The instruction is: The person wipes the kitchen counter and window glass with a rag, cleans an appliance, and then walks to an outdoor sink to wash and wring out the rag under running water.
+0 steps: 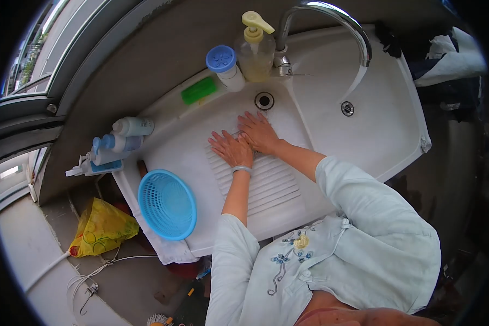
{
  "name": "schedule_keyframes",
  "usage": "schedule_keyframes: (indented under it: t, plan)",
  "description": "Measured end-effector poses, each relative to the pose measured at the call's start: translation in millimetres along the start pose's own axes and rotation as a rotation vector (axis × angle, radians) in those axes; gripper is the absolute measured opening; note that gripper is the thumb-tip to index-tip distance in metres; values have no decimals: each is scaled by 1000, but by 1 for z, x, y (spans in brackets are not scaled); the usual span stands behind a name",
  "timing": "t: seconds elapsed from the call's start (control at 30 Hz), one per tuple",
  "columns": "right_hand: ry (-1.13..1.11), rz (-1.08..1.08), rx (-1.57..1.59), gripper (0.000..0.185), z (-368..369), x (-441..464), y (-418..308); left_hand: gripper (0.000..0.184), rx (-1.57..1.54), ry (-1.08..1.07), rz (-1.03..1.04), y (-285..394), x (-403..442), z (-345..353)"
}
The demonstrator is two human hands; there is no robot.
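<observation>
My left hand (pixel 231 149), with a pale band on its wrist, lies palm down at the upper end of the white ribbed washboard (pixel 266 187). Its fingers are spread. Close beside it, my right hand (pixel 258 133) rests flat, fingers stretched toward the drain (pixel 264 101); the two hands touch at their inner edges. A small greyish edge shows between them, but what lies beneath the palms is hidden. The washboard is part of the white sink (pixel 174 142).
Left of the washboard sits a blue plastic basket (pixel 167 204). Along the rim stand several bottles (pixel 133 126), a green brush or sponge (pixel 199 91), a blue-lidded container (pixel 221 58) and a pump bottle (pixel 255 54). The curved faucet (pixel 358 32) runs water into the right basin (pixel 383 119).
</observation>
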State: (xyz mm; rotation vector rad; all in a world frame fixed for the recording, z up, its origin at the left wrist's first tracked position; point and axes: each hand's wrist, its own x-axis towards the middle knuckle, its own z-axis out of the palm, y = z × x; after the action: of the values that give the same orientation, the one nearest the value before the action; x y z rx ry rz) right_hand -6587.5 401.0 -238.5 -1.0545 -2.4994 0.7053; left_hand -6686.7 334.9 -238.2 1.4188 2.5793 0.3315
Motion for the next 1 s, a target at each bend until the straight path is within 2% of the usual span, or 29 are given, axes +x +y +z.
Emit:
schedule_keyframes:
  t: [0.03, 0.07, 0.13, 0.17, 0.23, 0.27, 0.33, 0.4, 0.43, 0.47, 0.5, 0.57, 0.63, 0.73, 0.77, 0.8, 0.83, 0.9, 0.97, 1.0]
  plan:
    - [-118, -48, 41, 35, -2, -15, 3, 58, -14, -26, -112, 1, -16, -3]
    - [-108, -30, 30, 35, -18, -29, 3, 58, -21, -33, -91, 2, -37, -9]
    - [-332, 112, 331, 32, -50, -57, 6, 62, -181, -9, 1, 6, -72, -21]
    - [-318, 127, 322, 32, -60, -70, 9, 62, -190, -15, 20, 11, -79, -25]
    - [-137, 328, 420, 26, -78, -90, 16, 54, -465, -274, 167, 20, -90, -33]
    - [-122, 337, 412, 26, -93, -98, 20, 54, -470, -279, 186, 29, -90, -35]
    - [136, 528, 532, 22, -127, -104, 37, 48, -700, -335, 345, 62, -73, -30]
    - [463, 241, 202, 22, -158, -95, 60, 44, -621, 24, 517, 113, -58, -40]
    - [468, 234, 197, 22, -174, -87, 73, 41, -608, 126, 564, 141, -49, -51]
    - [436, 446, 323, 23, -191, -78, 85, 39, -591, 231, 609, 167, -42, -61]
    - [401, 655, 449, 24, -205, -72, 94, 39, -594, 245, 614, 189, -37, -66]
    - [336, 634, 386, 23, -224, -67, 104, 32, -651, -60, 556, 229, -25, -70]
    - [264, 613, 333, 22, -234, -58, 117, 30, -659, -103, 549, 263, -8, -68]
    - [68, 633, 804, 29, -233, -61, 132, 28, -779, -201, 465, 296, 8, -50]
    - [138, 687, 954, 28, -242, -56, 129, 27, -821, -130, 343, 299, 15, -40]
    - [139, 684, 958, 28, -245, -55, 138, 26, -861, -53, 221, 300, 23, -31]
    - [90, 716, 1021, 27, -245, -52, 147, 24, -917, -67, 127, 301, 27, -33]
    - [35, 742, 1099, 26, -239, -49, 159, 25, -819, -111, 157, 298, 34, -30]
    - [291, 727, 1274, 24, -242, -50, 161, 25, -728, -160, 188, 288, 43, -15]
    - [290, 726, 1278, 24, -246, -51, 163, 25, -764, -287, 220, 282, 49, -7]
